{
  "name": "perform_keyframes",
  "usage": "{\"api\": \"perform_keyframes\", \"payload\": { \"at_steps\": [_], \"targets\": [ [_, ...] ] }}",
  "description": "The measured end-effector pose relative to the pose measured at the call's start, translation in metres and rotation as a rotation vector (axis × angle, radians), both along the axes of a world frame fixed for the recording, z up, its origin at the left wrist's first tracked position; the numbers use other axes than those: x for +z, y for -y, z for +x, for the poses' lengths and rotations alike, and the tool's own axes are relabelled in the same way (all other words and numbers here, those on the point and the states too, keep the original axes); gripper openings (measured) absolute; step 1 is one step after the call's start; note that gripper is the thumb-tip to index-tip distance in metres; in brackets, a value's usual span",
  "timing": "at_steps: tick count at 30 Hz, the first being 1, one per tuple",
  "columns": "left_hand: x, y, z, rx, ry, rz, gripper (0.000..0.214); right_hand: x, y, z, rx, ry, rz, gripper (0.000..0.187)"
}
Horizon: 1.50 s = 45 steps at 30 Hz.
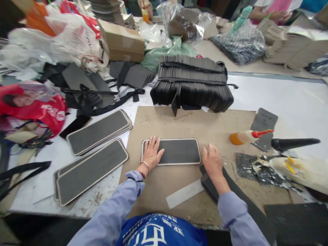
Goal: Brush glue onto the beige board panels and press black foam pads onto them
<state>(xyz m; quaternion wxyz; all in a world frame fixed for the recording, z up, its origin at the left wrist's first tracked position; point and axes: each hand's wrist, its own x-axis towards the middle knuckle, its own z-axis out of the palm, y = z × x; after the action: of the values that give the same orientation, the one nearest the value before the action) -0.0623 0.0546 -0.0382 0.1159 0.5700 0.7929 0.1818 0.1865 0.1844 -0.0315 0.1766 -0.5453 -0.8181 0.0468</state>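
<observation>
My left hand [153, 152] lies flat, fingers stretched out, on the left end of a dark grey rectangular panel [180, 151] with rounded corners and a pale border. Just off that panel's right end is my right hand [213, 160], its fingers curled downward. What those fingers hold, if anything, is hidden. Beneath the right hand and wrist are a dark flat piece [209, 188] and a long dark strip [241, 194] running toward the lower right. A pale translucent strip [183, 194] lies on the brown board [153, 191] below the panel.
Two groups of bordered panels [98, 132] lie at left. A strapped bundle of dark pieces [192, 83] stands behind the board. At right are a glue bottle [244, 136], a black-handled tool [294, 143] and a glue-smeared container [298, 167]. Co-workers' hands [280, 16] show at the back.
</observation>
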Motion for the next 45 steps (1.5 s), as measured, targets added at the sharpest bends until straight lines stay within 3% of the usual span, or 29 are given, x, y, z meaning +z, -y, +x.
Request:
{"api": "perform_keyframes", "payload": {
  "at_steps": [2,5,7,9,11,15,23,29,31,34,39,42,45],
  "targets": [
    [0.001,0.012,-0.006,0.097,0.057,0.117,0.046,0.003,0.012,0.018,0.080,-0.003,0.027,0.047],
    [0.003,0.037,-0.014,0.451,0.112,0.218,0.034,-0.004,0.026,0.025,0.138,0.005,0.023,0.044],
    [0.004,0.051,-0.018,0.650,0.186,0.171,0.025,-0.010,0.030,0.017,0.147,0.025,-0.004,0.042],
    [0.006,0.057,-0.020,0.719,0.272,0.093,0.015,-0.013,0.032,0.004,0.134,0.068,-0.029,0.040],
    [0.009,0.056,-0.020,0.713,0.309,0.041,0.007,-0.013,0.032,-0.007,0.117,0.130,-0.044,0.038],
    [0.013,0.046,-0.019,0.708,0.301,-0.008,0.016,-0.014,0.032,-0.016,0.095,0.209,-0.046,0.037],
    [0.008,0.045,-0.018,0.695,0.301,0.016,0.022,-0.025,0.029,-0.007,0.131,0.129,-0.001,0.039],
    [0.006,0.045,-0.015,0.686,0.255,0.028,0.013,-0.019,0.019,-0.005,0.125,0.098,-0.019,0.044],
    [0.006,0.045,-0.013,0.676,0.241,0.024,0.011,-0.009,0.005,-0.022,0.112,0.106,0.017,0.047],
    [0.007,0.046,-0.011,0.679,0.230,0.000,0.008,0.018,-0.027,-0.071,0.208,0.032,0.038,0.042],
    [0.011,0.045,-0.008,0.693,0.226,-0.050,0.006,0.056,-0.069,-0.166,0.282,0.087,-0.166,0.025],
    [0.012,0.043,-0.006,0.708,0.244,-0.064,0.007,0.051,-0.062,-0.193,0.314,0.208,-0.260,0.022],
    [0.013,0.043,-0.005,0.720,0.261,-0.056,0.009,0.029,-0.037,-0.196,0.428,0.280,-0.225,0.021]
  ]
}}
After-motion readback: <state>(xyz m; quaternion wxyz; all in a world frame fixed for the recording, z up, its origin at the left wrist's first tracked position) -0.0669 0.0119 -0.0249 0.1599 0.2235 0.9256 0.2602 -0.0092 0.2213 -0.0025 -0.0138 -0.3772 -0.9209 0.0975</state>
